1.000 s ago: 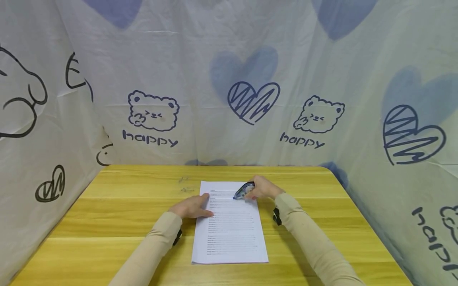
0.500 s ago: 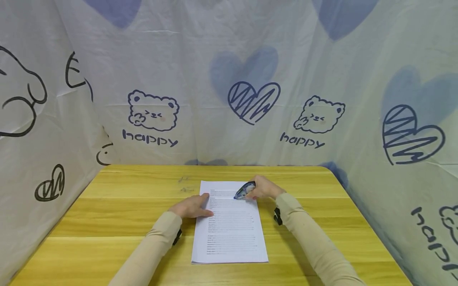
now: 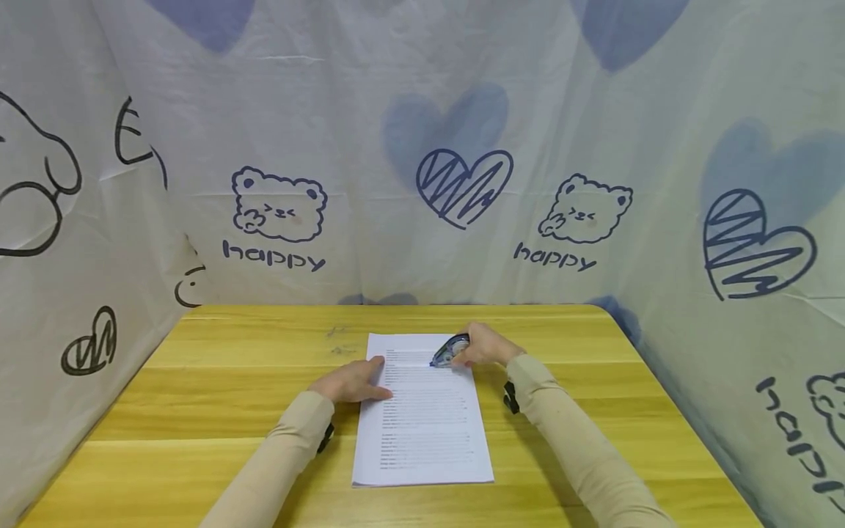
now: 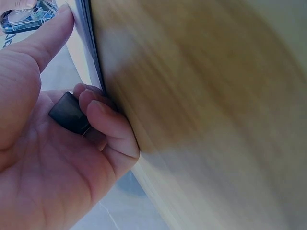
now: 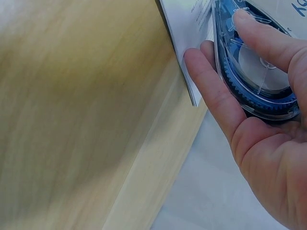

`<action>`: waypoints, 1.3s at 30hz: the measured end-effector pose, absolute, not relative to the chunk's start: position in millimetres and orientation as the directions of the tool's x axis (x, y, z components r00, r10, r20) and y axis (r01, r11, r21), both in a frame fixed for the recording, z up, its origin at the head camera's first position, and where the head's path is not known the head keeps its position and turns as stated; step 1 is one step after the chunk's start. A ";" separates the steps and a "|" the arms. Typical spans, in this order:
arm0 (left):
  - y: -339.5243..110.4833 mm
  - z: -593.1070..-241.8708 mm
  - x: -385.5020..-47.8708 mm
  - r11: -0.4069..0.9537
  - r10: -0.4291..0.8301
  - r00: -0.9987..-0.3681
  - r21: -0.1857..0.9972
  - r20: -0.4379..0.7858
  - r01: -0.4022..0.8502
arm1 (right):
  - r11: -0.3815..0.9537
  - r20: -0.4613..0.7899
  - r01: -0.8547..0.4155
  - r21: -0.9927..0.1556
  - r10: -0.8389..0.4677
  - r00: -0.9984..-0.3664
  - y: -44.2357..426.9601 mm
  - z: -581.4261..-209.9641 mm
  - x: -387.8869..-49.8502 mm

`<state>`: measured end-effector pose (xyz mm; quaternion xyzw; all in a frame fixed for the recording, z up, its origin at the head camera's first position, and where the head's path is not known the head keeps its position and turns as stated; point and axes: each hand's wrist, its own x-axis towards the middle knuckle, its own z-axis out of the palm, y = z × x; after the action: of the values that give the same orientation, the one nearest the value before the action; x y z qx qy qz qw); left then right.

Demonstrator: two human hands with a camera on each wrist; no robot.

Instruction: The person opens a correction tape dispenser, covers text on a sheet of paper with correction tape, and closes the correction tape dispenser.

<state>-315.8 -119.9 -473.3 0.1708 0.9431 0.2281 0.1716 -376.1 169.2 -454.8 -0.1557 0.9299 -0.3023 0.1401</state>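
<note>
A stack of printed sheets (image 3: pixel 429 411) lies upright before me on the table. My left hand (image 3: pixel 343 381) rests on its left edge, thumb and forefinger spread over the paper. In the left wrist view, that hand's other fingers curl round a small dark cap-like piece (image 4: pixel 70 113). At the upper right of the page, my right hand (image 3: pixel 485 345) grips a correction tape dispenser (image 3: pixel 450 351), its tip at a line of print. The right wrist view has the dispenser's clear casing and blue gear wheel (image 5: pixel 232 84), with the thumb on one side. The tip itself is out of that view.
The wooden table (image 3: pixel 218 411) extends to both sides of the paper. Faint grey marks (image 3: pixel 339 341) show on its surface left of the sheets. A white curtain (image 3: pixel 370 147) with hearts and bears stands around the table's back and sides.
</note>
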 end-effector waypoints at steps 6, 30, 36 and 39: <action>-119.8 -474.0 -314.7 0.830 0.399 -0.886 0.505 -0.236 0.239 | 0.764 -0.175 -0.195 -0.615 -0.373 -0.911 169.8 -454.2 -375.8; -119.3 -471.5 -313.2 0.827 0.401 -0.885 0.509 -0.237 0.239 | 0.778 -0.176 -0.206 -0.593 -0.375 -0.910 175.2 -453.8 -375.7; -119.7 -470.8 -311.9 0.826 0.403 -0.884 0.510 -0.237 0.240 | 0.780 -0.179 -0.198 -0.593 -0.368 -0.912 175.7 -452.7 -374.8; -119.8 -470.7 -312.3 0.828 0.401 -0.885 0.507 -0.237 0.239 | 0.782 -0.181 -0.200 -0.591 -0.370 -0.911 176.2 -452.5 -374.9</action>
<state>-312.3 -119.8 -470.7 0.1700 0.9410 0.2388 0.1692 -374.9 176.2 -452.5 -0.1527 0.9326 -0.2931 0.1452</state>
